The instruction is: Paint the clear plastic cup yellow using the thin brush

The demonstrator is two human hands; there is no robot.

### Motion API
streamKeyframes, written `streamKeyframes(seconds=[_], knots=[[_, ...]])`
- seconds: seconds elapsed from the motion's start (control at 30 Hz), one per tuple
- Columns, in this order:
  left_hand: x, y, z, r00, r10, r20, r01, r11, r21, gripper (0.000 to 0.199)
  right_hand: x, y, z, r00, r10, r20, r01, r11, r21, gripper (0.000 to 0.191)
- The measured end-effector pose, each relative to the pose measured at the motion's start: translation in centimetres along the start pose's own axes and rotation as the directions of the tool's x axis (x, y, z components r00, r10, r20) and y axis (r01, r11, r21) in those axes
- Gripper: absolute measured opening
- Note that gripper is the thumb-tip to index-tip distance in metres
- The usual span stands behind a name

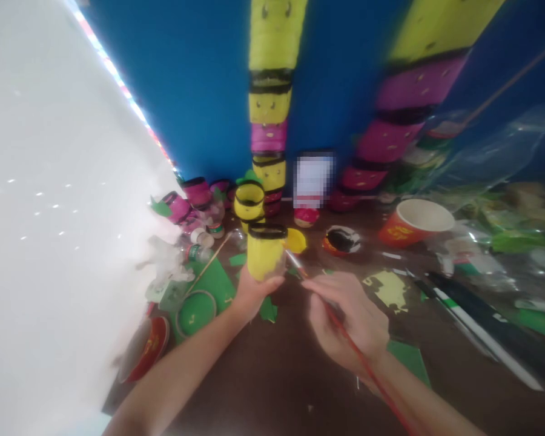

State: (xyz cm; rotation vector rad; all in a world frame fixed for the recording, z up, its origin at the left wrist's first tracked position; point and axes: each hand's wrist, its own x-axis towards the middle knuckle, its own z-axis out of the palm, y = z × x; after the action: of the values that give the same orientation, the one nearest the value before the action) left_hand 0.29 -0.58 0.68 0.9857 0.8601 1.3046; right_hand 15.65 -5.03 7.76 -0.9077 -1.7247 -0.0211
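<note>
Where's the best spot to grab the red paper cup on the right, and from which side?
Likely the outer wall of the red paper cup, below the rim, from the near left. Its mouth faces up and that wall is exposed, while clear plastic crowds its right. The right hand holds a paintbrush, so that might go down first.

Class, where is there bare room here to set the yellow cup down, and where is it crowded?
Widest patch: the table below and between the left hand and right hand, bare but for specks. Smaller: between the green sheet and long sticks at right. Crowded: left, with bottles and green paper; back, with cups and paint; far right, with plastic.
</note>
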Motion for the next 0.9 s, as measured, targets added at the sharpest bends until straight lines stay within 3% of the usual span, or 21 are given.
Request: streamKeyframes(seconds=[0.7,0.9], knots=[[-0.07,-0.14,-0.17,1.0,0.004,0.006,-0.004,1.0,0.023,0.048,-0.01,0.07,0.12,1.0,0.017,0.015,-0.017,1.0,0.007,0.03],[-0.01,-0.31,-0.28,0.999,0.007,-0.042,-0.004,0.996,0.091,0.048,0.02,-0.11,-0.51,0.998,-0.013,0.054,0.011,0.999,0.038,0.02]])
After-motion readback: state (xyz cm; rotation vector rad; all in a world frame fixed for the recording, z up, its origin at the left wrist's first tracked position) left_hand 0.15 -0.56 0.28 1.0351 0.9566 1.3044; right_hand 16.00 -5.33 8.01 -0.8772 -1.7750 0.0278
